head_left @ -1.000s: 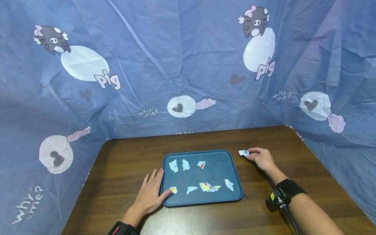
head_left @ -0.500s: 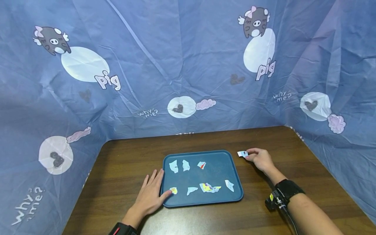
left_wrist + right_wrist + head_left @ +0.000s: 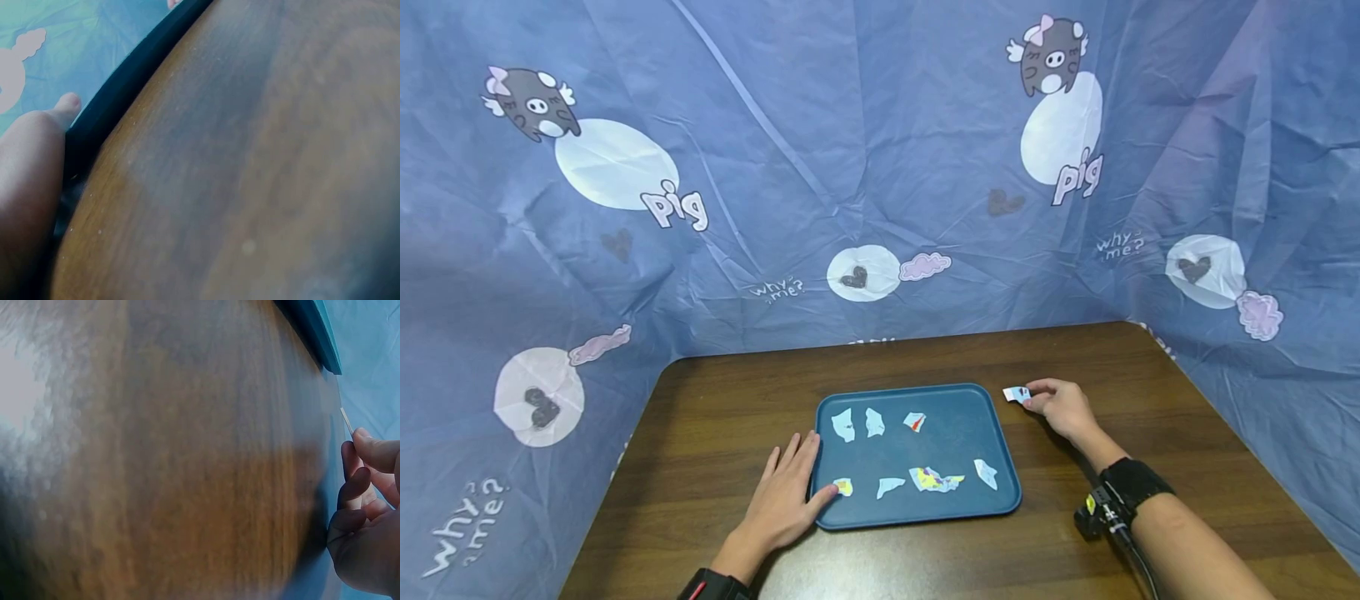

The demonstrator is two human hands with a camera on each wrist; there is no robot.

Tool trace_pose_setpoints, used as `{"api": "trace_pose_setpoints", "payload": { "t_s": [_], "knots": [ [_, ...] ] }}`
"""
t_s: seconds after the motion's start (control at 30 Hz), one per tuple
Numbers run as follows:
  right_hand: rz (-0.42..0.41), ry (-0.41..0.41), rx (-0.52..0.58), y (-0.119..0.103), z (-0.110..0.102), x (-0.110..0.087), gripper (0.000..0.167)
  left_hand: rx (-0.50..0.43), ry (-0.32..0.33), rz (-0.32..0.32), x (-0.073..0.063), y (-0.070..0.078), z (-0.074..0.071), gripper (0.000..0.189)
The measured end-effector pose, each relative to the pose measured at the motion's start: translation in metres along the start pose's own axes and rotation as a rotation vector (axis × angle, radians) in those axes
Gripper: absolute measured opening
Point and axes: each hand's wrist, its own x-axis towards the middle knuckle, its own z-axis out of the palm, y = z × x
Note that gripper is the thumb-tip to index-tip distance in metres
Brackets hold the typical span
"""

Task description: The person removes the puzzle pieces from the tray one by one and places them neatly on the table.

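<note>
A torn piece of printed paper (image 3: 1017, 394), pale blue and white with a dark mark, is pinched between the thumb and fingers of my right hand (image 3: 1063, 408), just right of the tray. In the right wrist view that paper piece (image 3: 347, 420) shows edge-on at the fingertips. My left hand (image 3: 781, 497) lies with straight fingers at the left edge of the blue tray (image 3: 917, 514), its thumb over the rim beside a small yellow paper piece (image 3: 844, 487). In the left wrist view, the left thumb (image 3: 67, 106) shows against the tray edge (image 3: 119, 81).
Several torn paper pieces lie apart on the tray, among them one with a red mark (image 3: 914, 422), a larger yellow and purple one (image 3: 936, 479) and a pale one (image 3: 986, 473) at right. Under the tray is a brown wooden table (image 3: 715, 417); a blue printed cloth (image 3: 880, 167) hangs behind.
My right hand has shifted slightly left toward the tray with the paper piece in its fingers. The left hand and the tray stay where they were.
</note>
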Motion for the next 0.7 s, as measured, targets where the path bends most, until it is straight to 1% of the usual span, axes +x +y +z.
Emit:
{"api": "trace_pose_setpoints", "payload": {
  "t_s": [0.4,0.57,0.7],
  "knots": [
    [0.022,-0.003,0.003,-0.0001,-0.001,0.001,0.031,0.035,-0.024,0.018,-0.0023,-0.0004,-0.0063,0.081],
    [0.023,0.001,-0.014,0.0001,-0.0006,0.001,0.03,0.035,-0.021,0.021,-0.0023,-0.0003,-0.0068,0.08],
    [0.016,0.004,-0.007,-0.0001,-0.0006,0.0003,0.03,0.054,-0.018,0.02,-0.0017,-0.0007,-0.0066,0.08]
  ]
}}
